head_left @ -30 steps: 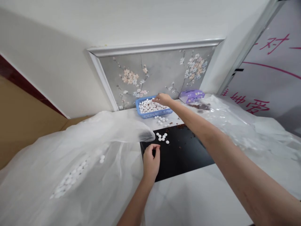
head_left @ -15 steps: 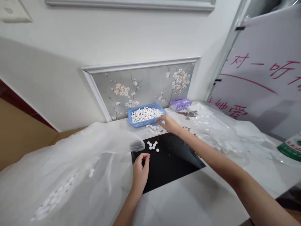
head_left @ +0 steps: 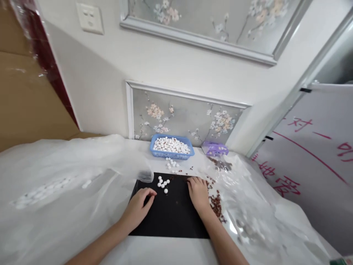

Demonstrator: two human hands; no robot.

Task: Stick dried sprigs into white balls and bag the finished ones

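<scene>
A black sheet (head_left: 171,217) lies on the white table, with a small cluster of white balls (head_left: 163,185) near its top left. My left hand (head_left: 139,208) rests at the sheet's left edge, thumb and forefinger curled close together beside the balls. Whatever is in that pinch, if anything, is too small to name. At the sheet's upper right edge, my right hand (head_left: 199,193) is palm down with fingers bent together. Its fingertips are near small reddish-brown bits (head_left: 216,206), and what they hold, if anything, is hidden.
A blue basket (head_left: 172,156) full of white balls stands against the wall, with loose balls (head_left: 171,165) in front. Clear plastic bags spread on both sides, the left bag (head_left: 68,176) containing more balls. A purple packet (head_left: 216,148) stands at the back right.
My right hand has moved from the basket's front right corner down to the black sheet's upper right edge. The camera view has tilted up and turned. My left hand stays beside the ball cluster.
</scene>
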